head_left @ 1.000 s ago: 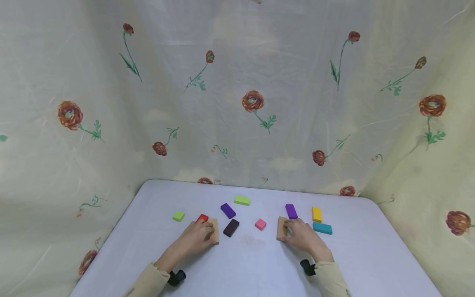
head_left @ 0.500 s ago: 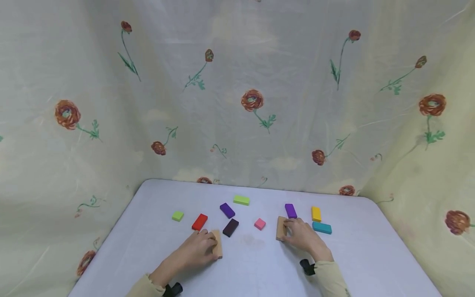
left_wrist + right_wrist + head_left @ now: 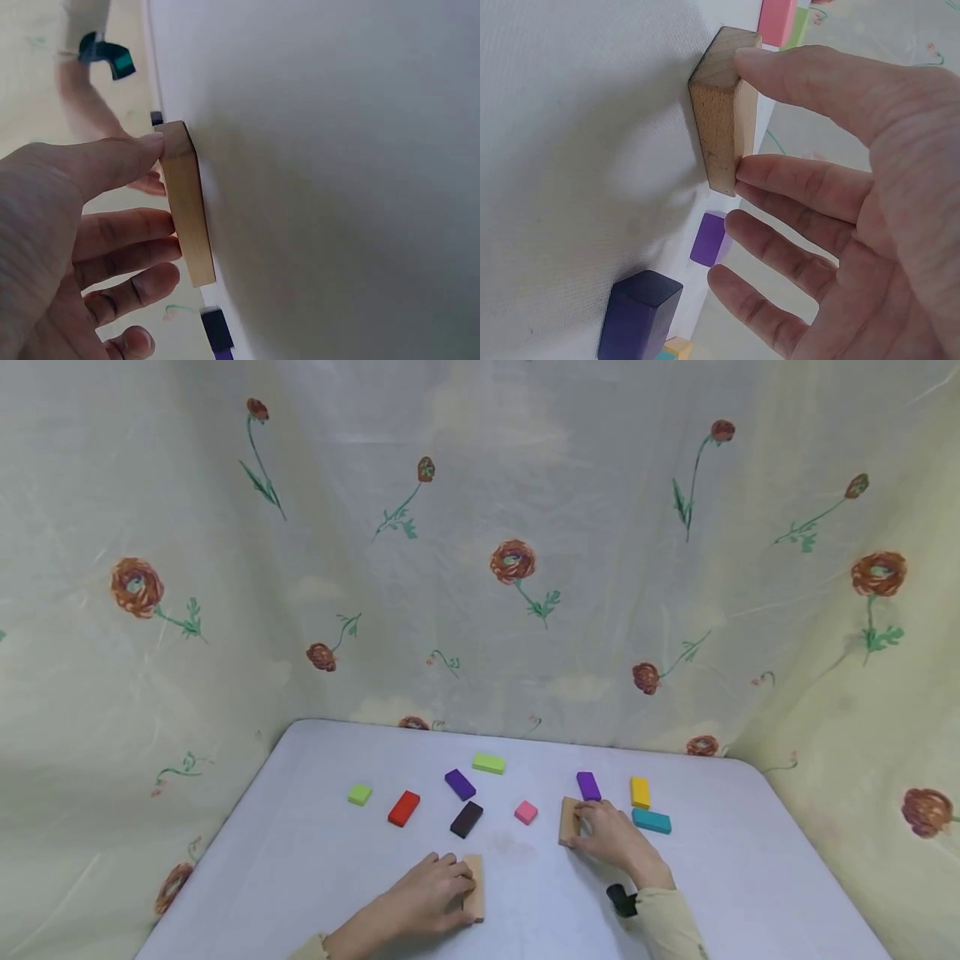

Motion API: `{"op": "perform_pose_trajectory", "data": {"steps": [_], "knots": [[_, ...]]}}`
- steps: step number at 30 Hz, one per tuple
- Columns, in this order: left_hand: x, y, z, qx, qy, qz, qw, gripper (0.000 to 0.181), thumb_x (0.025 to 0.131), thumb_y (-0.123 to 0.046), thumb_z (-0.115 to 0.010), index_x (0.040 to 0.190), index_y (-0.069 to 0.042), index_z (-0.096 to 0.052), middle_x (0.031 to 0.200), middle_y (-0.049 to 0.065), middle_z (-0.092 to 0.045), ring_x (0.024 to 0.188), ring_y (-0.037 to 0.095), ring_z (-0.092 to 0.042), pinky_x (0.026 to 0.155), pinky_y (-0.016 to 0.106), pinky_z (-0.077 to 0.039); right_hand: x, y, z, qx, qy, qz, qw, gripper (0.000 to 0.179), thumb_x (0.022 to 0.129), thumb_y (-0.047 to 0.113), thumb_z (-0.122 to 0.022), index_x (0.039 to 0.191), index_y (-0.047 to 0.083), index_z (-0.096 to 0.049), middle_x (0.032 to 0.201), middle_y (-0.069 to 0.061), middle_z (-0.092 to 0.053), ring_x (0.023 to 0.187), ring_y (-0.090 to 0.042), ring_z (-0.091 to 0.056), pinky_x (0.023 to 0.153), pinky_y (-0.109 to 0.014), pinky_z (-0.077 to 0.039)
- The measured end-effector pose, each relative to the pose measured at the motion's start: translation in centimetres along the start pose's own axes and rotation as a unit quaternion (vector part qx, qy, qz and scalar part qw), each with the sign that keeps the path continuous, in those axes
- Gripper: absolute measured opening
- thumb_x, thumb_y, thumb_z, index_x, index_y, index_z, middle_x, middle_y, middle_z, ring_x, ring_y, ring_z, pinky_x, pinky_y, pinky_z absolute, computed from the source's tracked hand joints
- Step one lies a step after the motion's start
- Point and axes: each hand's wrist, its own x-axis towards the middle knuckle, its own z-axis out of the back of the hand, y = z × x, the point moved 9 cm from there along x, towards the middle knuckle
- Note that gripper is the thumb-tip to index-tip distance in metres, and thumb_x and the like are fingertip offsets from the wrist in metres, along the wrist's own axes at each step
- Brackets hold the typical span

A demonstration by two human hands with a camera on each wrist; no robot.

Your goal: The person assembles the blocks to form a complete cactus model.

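Note:
Two plain wooden blocks lie apart on the white table. My left hand (image 3: pixel 431 893) pinches one wooden block (image 3: pixel 475 893) near the front middle. In the left wrist view the thumb presses this block's near end, and fingertips (image 3: pixel 166 223) touch its side. Farther right, my right hand (image 3: pixel 611 835) grips the other wooden block (image 3: pixel 567 821). The right wrist view has the thumb at one end of that block (image 3: pixel 718 112) and the index fingertip at the other, while the remaining fingers are spread off it.
Behind my left hand are a red block (image 3: pixel 403 808), a black block (image 3: pixel 467 820) and a green block (image 3: pixel 360 794). A pink block (image 3: pixel 527 812) sits between the hands. Purple (image 3: pixel 588 786), yellow (image 3: pixel 640 792) and teal blocks (image 3: pixel 651 821) surround the right hand. A flowered curtain (image 3: pixel 465 568) encloses the table.
My left hand has drawn its wooden block toward me and to the right, away from the red block, which is now fully visible. My right hand and its block stay put.

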Motion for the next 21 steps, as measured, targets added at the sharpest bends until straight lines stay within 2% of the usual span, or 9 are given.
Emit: {"op": "perform_pose_trajectory", "data": {"steps": [11, 16, 21], "knots": [[1.9, -2.4, -0.5, 0.021, -0.016, -0.037, 0.999, 0.044, 0.088, -0.054, -0.061, 0.116, -0.021, -0.068, 0.112, -0.012, -0.065, 0.097, 0.005, -0.053, 0.079, 0.024, -0.038, 0.0, 0.0, -0.2, 0.001, -0.003, -0.002, 1.0, 0.053, 0.08, 0.031, -0.078, 0.122, 0.002, -0.065, 0.126, -0.017, -0.062, 0.117, -0.036, -0.055, 0.099, -0.054, -0.044], [2.6, -3.1, -0.7, 0.005, -0.017, -0.034, 0.9993, 0.043, 0.088, -0.054, -0.062, 0.114, -0.022, -0.07, 0.112, -0.012, -0.065, 0.096, 0.005, -0.053, 0.079, 0.025, -0.039, 0.0, -0.1, -0.4, -0.003, -0.005, -0.003, 1.0, 0.052, 0.079, 0.031, -0.079, 0.121, 0.003, -0.065, 0.126, -0.016, -0.062, 0.116, -0.035, -0.056, 0.098, -0.054, -0.045], [2.6, -3.7, -0.5, 0.034, -0.042, -0.046, 0.9975, 0.042, 0.088, -0.054, -0.063, 0.114, -0.022, -0.07, 0.112, -0.012, -0.066, 0.095, 0.005, -0.053, 0.076, 0.024, -0.037, 0.0, 0.0, -0.2, -0.004, -0.01, 0.001, 0.9999, 0.054, 0.079, 0.032, -0.078, 0.122, 0.002, -0.064, 0.126, -0.016, -0.062, 0.117, -0.035, -0.055, 0.099, -0.054, -0.044]]}}
